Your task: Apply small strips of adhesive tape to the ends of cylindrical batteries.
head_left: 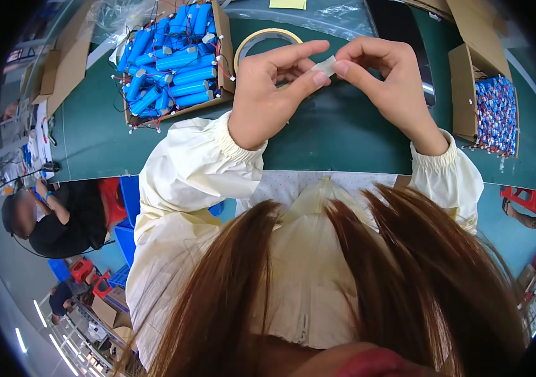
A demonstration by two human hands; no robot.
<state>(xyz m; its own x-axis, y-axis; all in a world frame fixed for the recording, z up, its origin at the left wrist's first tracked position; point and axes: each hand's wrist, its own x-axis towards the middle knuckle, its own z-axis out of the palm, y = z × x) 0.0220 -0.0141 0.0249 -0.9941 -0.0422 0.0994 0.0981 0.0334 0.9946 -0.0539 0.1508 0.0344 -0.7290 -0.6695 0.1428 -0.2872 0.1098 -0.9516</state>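
Over the table's far middle, both my hands meet at a small whitish, translucent strip (326,65); its exact kind is too small to tell. My left hand (274,88) pinches one end between thumb and fingers, its index finger stretched out above. At the strip's other end, the thumb and index finger of my right hand (386,74) are pressed together on it. Behind my left hand lies a roll of yellowish tape (266,32), partly covered by that hand.
At left, a cardboard box (223,28) holds blue battery packs (176,60) with thin wires. Another box (463,94) at right holds many small blue wired parts (495,113). A flat black device (400,25) and clear plastic bags (331,19) lie behind. A person (66,220) sits at left.
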